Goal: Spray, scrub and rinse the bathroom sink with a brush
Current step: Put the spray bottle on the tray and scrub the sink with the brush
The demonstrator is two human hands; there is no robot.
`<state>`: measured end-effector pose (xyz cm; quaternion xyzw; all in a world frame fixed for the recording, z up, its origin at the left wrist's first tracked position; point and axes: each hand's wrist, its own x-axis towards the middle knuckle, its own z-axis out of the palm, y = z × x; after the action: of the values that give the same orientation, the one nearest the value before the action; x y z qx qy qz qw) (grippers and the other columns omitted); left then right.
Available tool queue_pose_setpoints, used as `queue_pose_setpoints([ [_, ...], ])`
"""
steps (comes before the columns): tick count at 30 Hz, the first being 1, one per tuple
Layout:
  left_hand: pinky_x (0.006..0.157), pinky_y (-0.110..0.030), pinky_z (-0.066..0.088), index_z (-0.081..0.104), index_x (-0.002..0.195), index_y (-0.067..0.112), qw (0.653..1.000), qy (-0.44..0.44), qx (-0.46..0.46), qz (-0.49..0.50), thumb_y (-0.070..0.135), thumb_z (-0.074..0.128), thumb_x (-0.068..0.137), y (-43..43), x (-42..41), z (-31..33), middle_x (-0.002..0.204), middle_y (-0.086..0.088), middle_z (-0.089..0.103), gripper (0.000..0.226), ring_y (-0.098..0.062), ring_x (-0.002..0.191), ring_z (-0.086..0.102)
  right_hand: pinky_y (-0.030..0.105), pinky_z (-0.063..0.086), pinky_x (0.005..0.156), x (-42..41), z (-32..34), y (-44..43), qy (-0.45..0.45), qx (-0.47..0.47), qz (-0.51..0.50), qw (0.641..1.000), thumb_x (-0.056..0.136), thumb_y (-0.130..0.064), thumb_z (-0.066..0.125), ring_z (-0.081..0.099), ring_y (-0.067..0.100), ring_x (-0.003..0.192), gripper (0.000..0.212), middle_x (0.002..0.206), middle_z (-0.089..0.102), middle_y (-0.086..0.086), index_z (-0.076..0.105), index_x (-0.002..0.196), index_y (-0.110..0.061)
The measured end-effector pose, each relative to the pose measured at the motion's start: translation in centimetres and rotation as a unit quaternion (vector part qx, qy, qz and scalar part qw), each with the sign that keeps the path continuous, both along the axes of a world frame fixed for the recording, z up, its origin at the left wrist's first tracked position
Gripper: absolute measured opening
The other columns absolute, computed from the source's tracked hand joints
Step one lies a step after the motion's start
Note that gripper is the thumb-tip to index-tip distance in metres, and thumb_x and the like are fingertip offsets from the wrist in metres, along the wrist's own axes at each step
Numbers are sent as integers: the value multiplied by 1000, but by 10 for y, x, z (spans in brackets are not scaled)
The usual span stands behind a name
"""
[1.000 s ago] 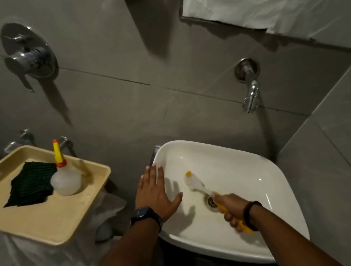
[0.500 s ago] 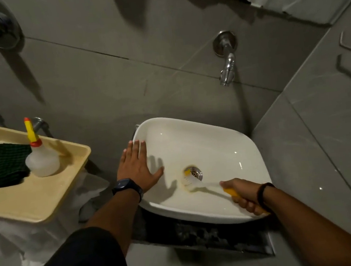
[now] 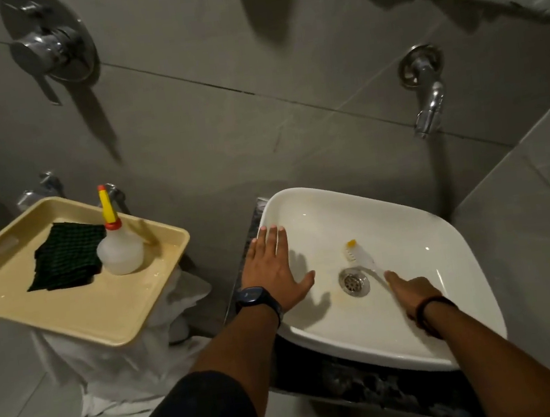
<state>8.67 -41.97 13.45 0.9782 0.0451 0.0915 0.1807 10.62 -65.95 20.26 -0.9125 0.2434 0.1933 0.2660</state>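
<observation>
Brush (image 3: pixel 362 257) head shifted past drain (image 3: pixel 354 281); right hand (image 3: pixel 416 295) fingers clenched on handle; left hand (image 3: pixel 274 270) flat, fingers spread on sink (image 3: pixel 450 290) rim.

Sink (image 3: pixel 456 342) white; brush (image 3: pixel 359 255) white w/ yellow tip; tray (image 3: pixel 82 318) beige

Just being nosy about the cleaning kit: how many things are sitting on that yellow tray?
2. A dark green scrub cloth lies on the far left part of the tray; a clear squeeze bottle with a yellow nozzle stands right beside it. Nothing seems hidden.
</observation>
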Motion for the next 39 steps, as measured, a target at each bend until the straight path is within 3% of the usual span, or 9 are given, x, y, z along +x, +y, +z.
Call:
queue_pose_setpoints([
  [4, 116, -40, 1, 0, 146, 11, 1000, 1, -5, -4, 69, 37, 76, 1, -2, 2, 158, -10, 8, 98, -25, 144, -1, 18, 29, 41, -12, 22, -25, 89, -4, -28, 996, 86, -62, 44, 34, 15, 31, 59, 39, 42, 5, 51, 62, -8],
  [7, 116, -40, 1, 1, 146, 10, 1000, 6, -1, -6, 69, 38, 77, 1, -2, 4, 158, -11, 8, 98, -25, 144, -1, 13, 21, 36, -33, 30, -27, 182, 19, 4, 983, 77, -71, 48, 23, 13, 26, 63, 36, 34, 0, 43, 47, -16],
  [12, 117, -40, 2, 2, 146, 9, 1000, 10, 8, -9, 69, 38, 76, 0, -2, 3, 157, -11, 9, 98, -25, 144, 0, 32, 48, 71, -29, 9, -18, 28, -76, 77, 994, 86, -66, 44, 62, 29, 81, 67, 97, 66, 14, 60, 111, -6],
  [17, 116, -39, 4, 7, 145, 8, 1000, -1, 5, -5, 69, 37, 75, 0, -1, 2, 156, -13, 17, 97, -26, 143, 10, 19, 34, 43, -24, -7, 0, 65, -4, 106, 992, 78, -73, 45, 45, 14, 36, 62, 59, 54, 2, 55, 79, -11],
  [24, 116, -37, 3, 6, 146, 9, 1000, -1, 2, 1, 68, 39, 74, 1, 0, -1, 156, -12, 16, 99, -25, 143, 10, 40, 44, 99, 0, -6, -19, -7, -111, 29, 993, 89, -64, 42, 55, 37, 120, 76, 136, 56, 23, 52, 132, -2],
  [28, 116, -37, 3, 6, 146, 8, 1000, 6, 5, -3, 68, 40, 75, 1, -1, 0, 156, -13, 17, 99, -25, 143, 9, 26, 38, 49, -18, 28, -73, 78, -44, -25, 996, 91, -57, 41, 50, 23, 50, 60, 67, 59, 14, 65, 90, -1],
  [32, 116, -38, 4, 6, 146, 8, 1000, 12, 9, -5, 67, 41, 75, 0, -1, 3, 156, -13, 16, 99, -25, 143, 9, 15, 24, 37, -45, 43, -45, 241, -5, 86, 967, 76, -76, 40, 25, 16, 26, 68, 35, 32, 2, 40, 39, -19],
  [34, 116, -38, 3, 5, 146, 8, 1000, 17, 8, -6, 68, 41, 75, 0, -2, 4, 156, -12, 15, 99, -25, 144, 8, 19, 30, 41, -42, 29, -17, 173, 4, 113, 978, 77, -74, 43, 35, 17, 30, 63, 41, 43, 4, 47, 53, -16],
  [39, 116, -38, 3, 5, 146, 9, 1000, 8, -5, -4, 69, 37, 73, 0, -1, 2, 156, -12, 15, 99, -25, 144, 9, 37, 52, 87, -7, -7, 25, -9, -66, 64, 996, 89, -64, 43, 63, 32, 99, 67, 115, 66, 18, 59, 117, -5],
])
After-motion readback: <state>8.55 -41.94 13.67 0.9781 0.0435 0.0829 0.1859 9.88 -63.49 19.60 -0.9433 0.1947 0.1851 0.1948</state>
